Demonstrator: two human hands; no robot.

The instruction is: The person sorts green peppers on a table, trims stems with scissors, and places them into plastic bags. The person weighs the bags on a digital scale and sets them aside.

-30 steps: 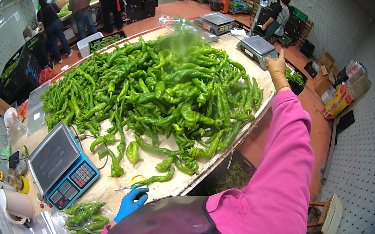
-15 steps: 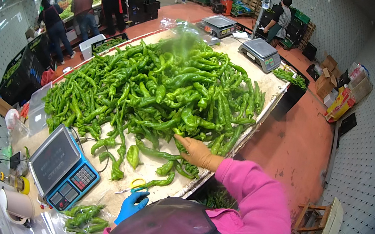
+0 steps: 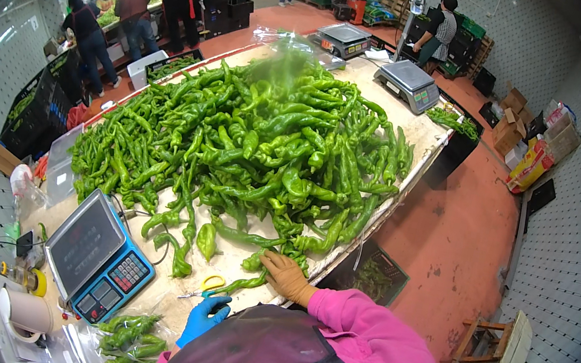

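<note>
Head view looks down on a long worktop (image 3: 419,137) covered with a pale sheet and heaped with long green peppers (image 3: 267,140), glossy, wrinkled and curled, most of them thin and pointed. The heap thins out toward the near end, where single peppers lie apart on the bare sheet.

The person's right hand (image 3: 288,276), in a tan glove below a pink sleeve, lies palm down at the near edge of the heap, its fingers curled over the end of one long pepper (image 3: 242,282) that stretches leftward across the sheet. The left hand (image 3: 204,318), in a smooth blue glove, sits lower and closer to the body, fingers bent inward; whether it grips anything I cannot tell. Just above it lie scissors with yellow handles (image 3: 209,285), close to the pepper's tip.

To the left stands a flat scale (image 3: 96,257) with a dark tilted plate and a blue keypad. Below it, a clear bag of peppers (image 3: 127,338) rests at the worktop's near corner, beside a roll of tape (image 3: 27,311).

The worktop's right edge runs straight beside an open red floor (image 3: 465,232), where a dark crate (image 3: 375,271) of peppers sits just below the edge. Two more scales (image 3: 409,82) stand at the far end. Other people work at benches well apart, along the left wall.
</note>
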